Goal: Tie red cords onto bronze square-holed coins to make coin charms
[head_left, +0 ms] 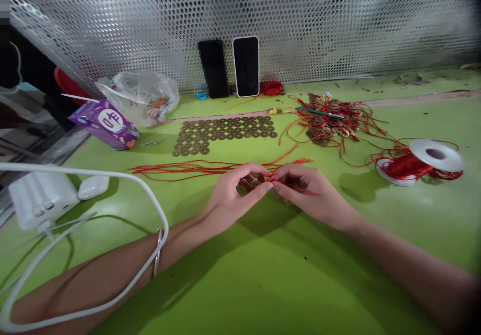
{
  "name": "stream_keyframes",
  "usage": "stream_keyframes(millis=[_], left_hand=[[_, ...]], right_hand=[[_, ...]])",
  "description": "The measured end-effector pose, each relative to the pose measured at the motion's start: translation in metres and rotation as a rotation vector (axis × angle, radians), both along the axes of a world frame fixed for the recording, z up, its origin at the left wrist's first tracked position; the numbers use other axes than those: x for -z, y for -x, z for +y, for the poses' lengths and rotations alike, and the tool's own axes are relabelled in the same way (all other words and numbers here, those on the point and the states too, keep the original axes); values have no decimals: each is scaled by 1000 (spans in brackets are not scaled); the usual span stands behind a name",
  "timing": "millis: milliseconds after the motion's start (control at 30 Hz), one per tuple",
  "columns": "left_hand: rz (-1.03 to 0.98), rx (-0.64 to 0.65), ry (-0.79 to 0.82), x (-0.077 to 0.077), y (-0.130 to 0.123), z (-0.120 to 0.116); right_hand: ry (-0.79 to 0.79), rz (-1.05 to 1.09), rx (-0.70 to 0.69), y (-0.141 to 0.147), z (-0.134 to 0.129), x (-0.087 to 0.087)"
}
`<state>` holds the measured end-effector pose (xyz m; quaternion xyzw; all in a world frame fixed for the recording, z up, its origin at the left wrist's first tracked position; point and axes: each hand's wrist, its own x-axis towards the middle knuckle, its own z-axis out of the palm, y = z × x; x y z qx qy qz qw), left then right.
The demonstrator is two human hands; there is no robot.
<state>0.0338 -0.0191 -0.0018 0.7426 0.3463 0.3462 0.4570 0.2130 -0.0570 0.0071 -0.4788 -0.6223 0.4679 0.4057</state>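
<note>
My left hand [242, 187] and my right hand [310, 189] meet at the middle of the green table, fingertips pinched together. Between them is a red cord [271, 175] bent into a small loop, with its ends trailing over the right fingers. Whether a coin hangs on it inside the fingers I cannot make out. Just behind my hands lies a bundle of loose red cords [180, 168]. Farther back, brass-coloured coins with holes [229, 129] are laid out in rows. At the back right is a heap of coins strung on red cords [330, 119].
A spool of red cord [436, 155] stands at the right. Two phones [246, 66] lean on the perforated metal panel [300, 19]. On the left are a purple carton [107, 124], a plastic bag [141, 94] and a white charger [43, 197], whose cable [150, 184] passes across my left forearm.
</note>
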Motion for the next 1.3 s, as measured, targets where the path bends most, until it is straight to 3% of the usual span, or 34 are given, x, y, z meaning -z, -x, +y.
stream_keyframes(millis=[233,333,633,733,900,1067,1200,1300], left_hand=[[29,-70,26,-1,-1,1],[91,-42,37,-4,-2,1],[176,61,-28,-7,-4,2],[124,62,16,-3,-2,2],[-71,70,222,-1,0,5],[-250,-72,336,-3,-2,8],[-243,-177,300,-1,-3,9],[-234,-186,265,-1,-3,9]], right_hand=[[-46,-141,97,-2,-2,0],[-74,-147,127,-3,-1,0],[-90,90,87,-6,3,0],[-83,80,98,-6,6,4],[-60,-151,69,-5,7,7],[-53,-159,-21,-2,4,3],[-14,-101,-36,1,0,3],[12,-49,-97,4,-4,2]])
